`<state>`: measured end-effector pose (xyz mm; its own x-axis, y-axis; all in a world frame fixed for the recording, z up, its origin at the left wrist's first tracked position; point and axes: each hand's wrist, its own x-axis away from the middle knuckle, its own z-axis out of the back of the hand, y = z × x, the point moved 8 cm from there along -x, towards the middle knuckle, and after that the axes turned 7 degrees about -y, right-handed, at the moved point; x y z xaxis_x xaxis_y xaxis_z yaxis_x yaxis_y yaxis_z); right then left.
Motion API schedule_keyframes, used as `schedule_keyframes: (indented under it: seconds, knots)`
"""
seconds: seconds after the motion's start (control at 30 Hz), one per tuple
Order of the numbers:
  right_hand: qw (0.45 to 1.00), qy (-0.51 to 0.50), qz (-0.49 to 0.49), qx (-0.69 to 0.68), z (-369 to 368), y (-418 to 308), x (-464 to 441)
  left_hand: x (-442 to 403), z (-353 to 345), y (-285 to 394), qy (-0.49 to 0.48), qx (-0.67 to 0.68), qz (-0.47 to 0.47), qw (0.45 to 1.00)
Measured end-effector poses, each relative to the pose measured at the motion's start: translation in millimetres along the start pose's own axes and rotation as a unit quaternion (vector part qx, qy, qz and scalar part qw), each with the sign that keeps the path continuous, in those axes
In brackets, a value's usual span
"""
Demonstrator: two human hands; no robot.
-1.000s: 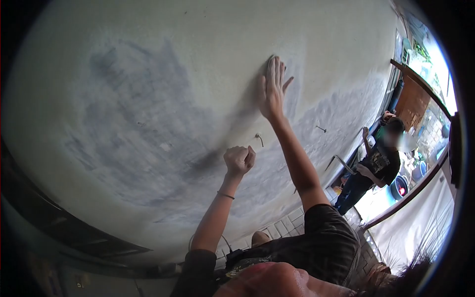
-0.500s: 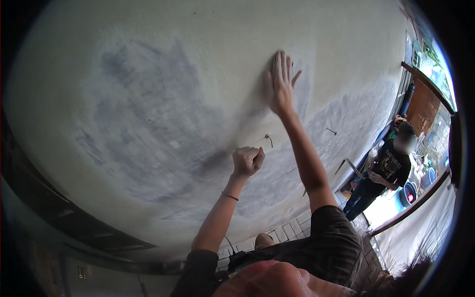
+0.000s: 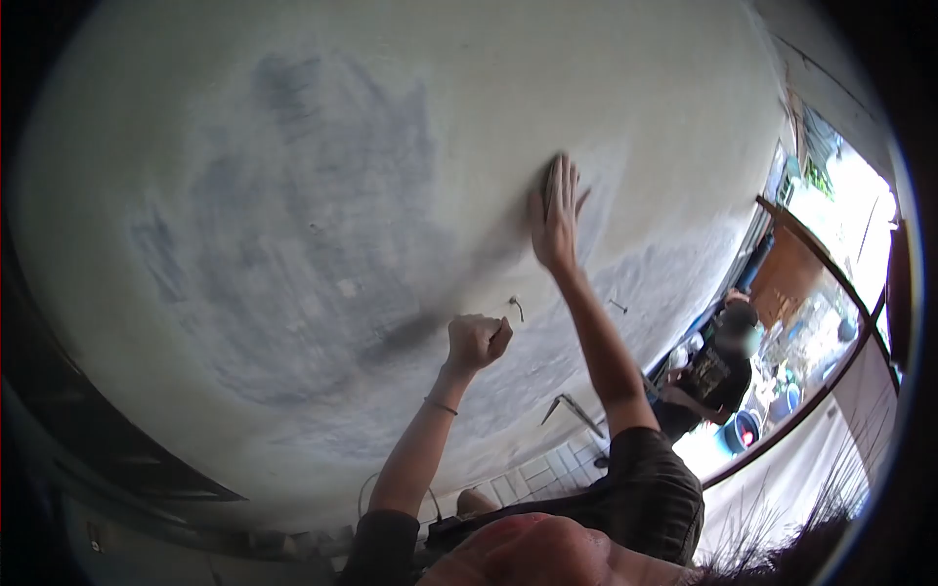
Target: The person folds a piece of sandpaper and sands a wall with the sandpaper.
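Observation:
My right hand (image 3: 558, 217) lies flat against the pale wall (image 3: 489, 107), fingers stretched out and the thumb side turned left. A dark edge shows along its fingers; I cannot tell whether it is shadow or something thin under the palm. Lower and to the left, my left hand (image 3: 477, 341) is closed in a fist near the wall, a thin dark band (image 3: 441, 405) round its wrist. What the fist holds, if anything, is hidden. Between the hands a bent metal hook (image 3: 517, 308) sticks out of the wall. A large grey patch (image 3: 322, 225) covers the wall on the left.
Another nail-like piece (image 3: 618, 307) juts from the wall at right. Below it a metal bracket (image 3: 575, 410) projects. A person in a dark shirt (image 3: 718, 376) is close to the wall on the right, beside a blue bucket (image 3: 743, 430). Paving blocks (image 3: 532, 476) cover the ground.
My view has tilted, so the wall appears shifted. Against the hook, my right hand has slid slightly down and right along the wall. My left fist stays nearly in place.

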<state>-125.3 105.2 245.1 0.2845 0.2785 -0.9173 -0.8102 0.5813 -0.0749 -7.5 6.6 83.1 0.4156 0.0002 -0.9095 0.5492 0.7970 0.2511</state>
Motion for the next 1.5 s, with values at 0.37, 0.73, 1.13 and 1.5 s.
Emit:
schedule_keyframes:
  seconds: [0.37,0.73,1.13,1.5]
  knots:
    - [0.998,-0.058,0.014,-0.008,-48,4,114,-2,11,1,0.059,0.021,-0.042,0.997]
    - [0.995,0.080,-0.007,-0.056,14,5,-28,3,1,-4,0.047,-0.010,-0.020,0.999]
    - [0.990,0.127,0.016,-0.059,23,6,-40,6,-3,0,0.076,-0.035,-0.045,0.995]
    - [0.997,0.059,0.010,-0.050,-11,8,34,5,0,3,0.105,-0.054,-0.061,0.991]
